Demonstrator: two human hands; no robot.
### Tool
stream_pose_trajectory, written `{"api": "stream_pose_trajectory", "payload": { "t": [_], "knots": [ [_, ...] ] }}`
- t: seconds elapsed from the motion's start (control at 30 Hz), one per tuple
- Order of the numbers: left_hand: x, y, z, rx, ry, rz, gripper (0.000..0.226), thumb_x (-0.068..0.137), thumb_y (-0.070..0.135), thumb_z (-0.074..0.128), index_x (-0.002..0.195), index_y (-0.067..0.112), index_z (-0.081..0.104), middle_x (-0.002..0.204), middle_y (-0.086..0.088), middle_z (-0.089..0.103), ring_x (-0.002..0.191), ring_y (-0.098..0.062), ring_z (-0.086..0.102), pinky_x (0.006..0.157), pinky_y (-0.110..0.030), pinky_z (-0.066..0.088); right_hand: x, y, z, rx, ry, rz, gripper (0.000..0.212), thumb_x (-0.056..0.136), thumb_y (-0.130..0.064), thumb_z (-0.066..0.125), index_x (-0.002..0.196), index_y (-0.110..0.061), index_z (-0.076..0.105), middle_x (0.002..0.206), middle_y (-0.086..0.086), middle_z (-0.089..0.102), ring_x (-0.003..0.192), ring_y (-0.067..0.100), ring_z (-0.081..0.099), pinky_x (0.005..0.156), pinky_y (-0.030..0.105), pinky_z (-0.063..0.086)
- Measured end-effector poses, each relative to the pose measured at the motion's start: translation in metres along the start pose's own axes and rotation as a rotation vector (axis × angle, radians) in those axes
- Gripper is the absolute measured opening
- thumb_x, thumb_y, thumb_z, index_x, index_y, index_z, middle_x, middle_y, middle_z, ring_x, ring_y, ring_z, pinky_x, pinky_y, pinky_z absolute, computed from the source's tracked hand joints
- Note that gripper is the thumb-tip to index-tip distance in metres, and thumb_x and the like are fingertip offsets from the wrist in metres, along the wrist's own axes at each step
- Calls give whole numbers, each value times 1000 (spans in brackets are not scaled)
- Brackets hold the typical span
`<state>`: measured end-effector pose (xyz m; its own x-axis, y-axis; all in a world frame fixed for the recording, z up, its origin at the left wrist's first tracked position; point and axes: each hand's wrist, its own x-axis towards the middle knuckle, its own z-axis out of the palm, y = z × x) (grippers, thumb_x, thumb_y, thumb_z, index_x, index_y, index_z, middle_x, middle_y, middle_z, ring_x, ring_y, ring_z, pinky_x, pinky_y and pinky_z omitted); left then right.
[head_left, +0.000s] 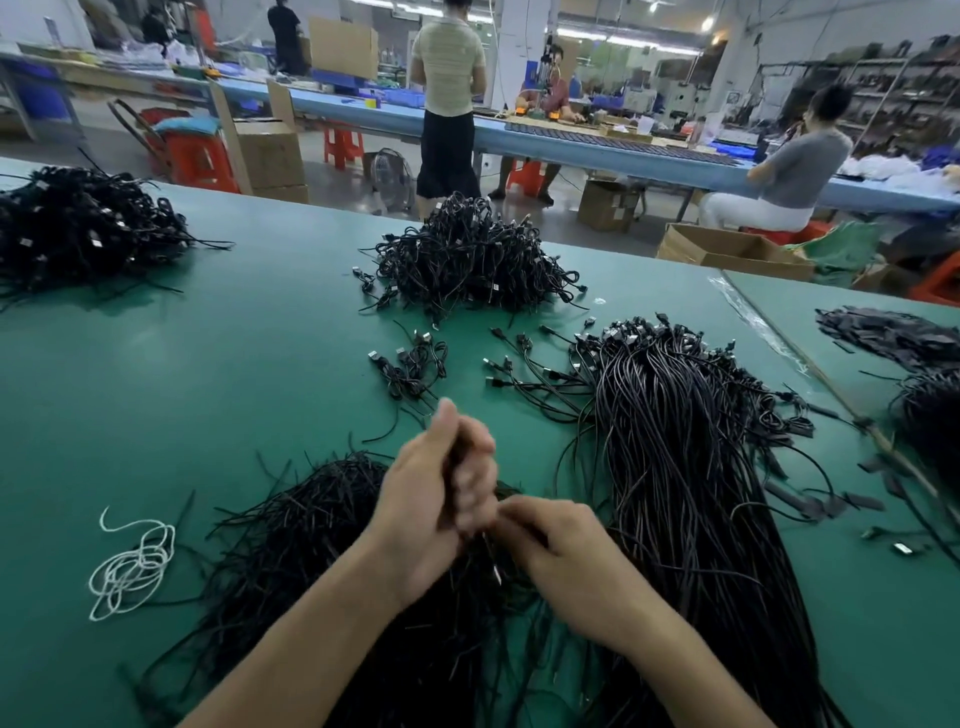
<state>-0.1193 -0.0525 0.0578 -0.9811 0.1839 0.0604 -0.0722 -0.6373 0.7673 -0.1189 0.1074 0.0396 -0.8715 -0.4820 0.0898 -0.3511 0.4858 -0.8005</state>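
Fingers of the left hand (434, 499) are being curled round a black cable (493, 566), its lower end being pinched by the right hand (558, 551); both hands are being held together above a loose cable pile (322, 530) on the desk (156, 389), beside a long cable bundle (675, 467).

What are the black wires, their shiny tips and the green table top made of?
Black cables: likely rubbery plastic coating, smooth, slightly glossy, bending easily. Plug tips: seemingly metal, glinting silver. Green table top: probably a rubber or vinyl mat, smooth, faintly reflective.
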Motion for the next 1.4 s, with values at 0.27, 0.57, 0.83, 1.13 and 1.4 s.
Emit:
{"api": "stream_pose_trajectory", "payload": {
  "t": [0.27, 0.57, 0.83, 1.13, 1.4],
  "knots": [
    [6, -3, -22, 983, 54, 94, 49, 103, 39, 38, 79, 12, 71, 60, -2, 68, 53, -15, 64, 56, -23, 50, -2, -25, -34, -208, 201, -115, 12, 92, -38, 62, 86, -31, 69, 79, -15, 63, 79, 5, 60, 68, 16, 45],
    [-6, 6, 8, 98, -160, -109, 53, 99, 52, 41, 57, 20, 50, 43, 9, 32, 34, -5, 26, 33, -17, 27, 17, -16, -21, 143, 243, -34, 27, 91, -49, 56, 73, -33, 68, 51, -10, 45, 50, 8, 34, 48, 29, 27],
    [14, -3, -15, 882, 132, 313, 38, 104, 34, 40, 104, 14, 72, 92, 1, 76, 91, -8, 72, 82, -24, 58, -1, -30, -22, -245, -23, 11, 22, 100, -34, 53, 81, -25, 61, 65, -11, 57, 56, 8, 50, 57, 36, 47],
    [0, 1, -13, 306, -211, -400, 62, 94, 58, 37, 53, 18, 58, 35, 5, 40, 26, -5, 31, 30, -13, 24, 12, -30, -45, -129, 307, -75, 7, 86, -34, 73, 81, -31, 72, 75, -22, 66, 68, -1, 59, 62, 11, 42],
    [11, 14, 0, -57, 30, 58, 43, 92, 36, 48, 93, 4, 77, 91, -14, 75, 80, -20, 73, 67, -22, 59, 0, -21, 5, -221, -91, 37, 24, 100, -44, 48, 79, -36, 55, 65, -14, 57, 56, 8, 49, 57, 34, 45]
  ]
}}
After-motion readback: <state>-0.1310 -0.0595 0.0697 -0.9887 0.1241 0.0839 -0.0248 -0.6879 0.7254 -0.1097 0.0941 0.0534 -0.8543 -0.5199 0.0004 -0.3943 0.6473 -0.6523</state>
